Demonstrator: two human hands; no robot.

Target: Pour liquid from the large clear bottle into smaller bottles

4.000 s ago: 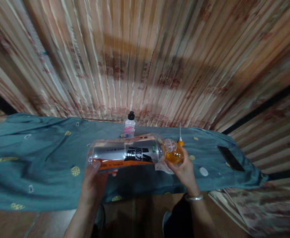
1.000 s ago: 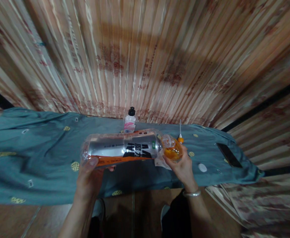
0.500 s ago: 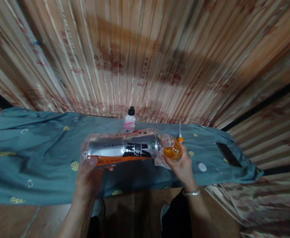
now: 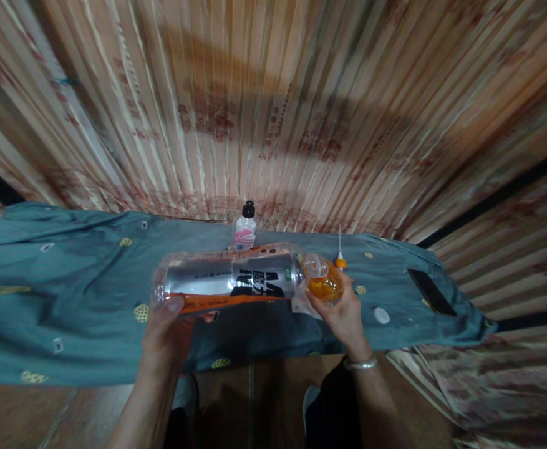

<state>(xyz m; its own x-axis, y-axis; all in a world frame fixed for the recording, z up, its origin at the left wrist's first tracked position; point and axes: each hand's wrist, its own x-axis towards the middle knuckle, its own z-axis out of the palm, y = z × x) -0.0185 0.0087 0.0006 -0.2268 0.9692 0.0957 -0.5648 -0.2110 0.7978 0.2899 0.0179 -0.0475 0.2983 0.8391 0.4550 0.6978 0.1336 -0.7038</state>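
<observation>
My left hand [image 4: 170, 330] is closed round the base end of a large clear plastic bottle [image 4: 208, 277] with a silver and orange label. The bottle lies nearly level in the air, its neck pointing right. My right hand [image 4: 343, 315] grips a small clear bottle [image 4: 327, 284] with amber liquid in it, held at the large bottle's mouth. Whether the two mouths touch I cannot tell. Just beyond the right fingers lies a pump top [image 4: 340, 262] with an orange collar and a thin pale tube.
A small bottle with a black cap [image 4: 245, 231] stands at the back of the teal cloth [image 4: 86, 274]. On the right are a dark phone [image 4: 431, 292] and a white disc [image 4: 381, 315]. A pleated curtain [image 4: 264, 112] hangs behind.
Both hands and the two bottles keep almost the same position. The view has shifted very slightly.
</observation>
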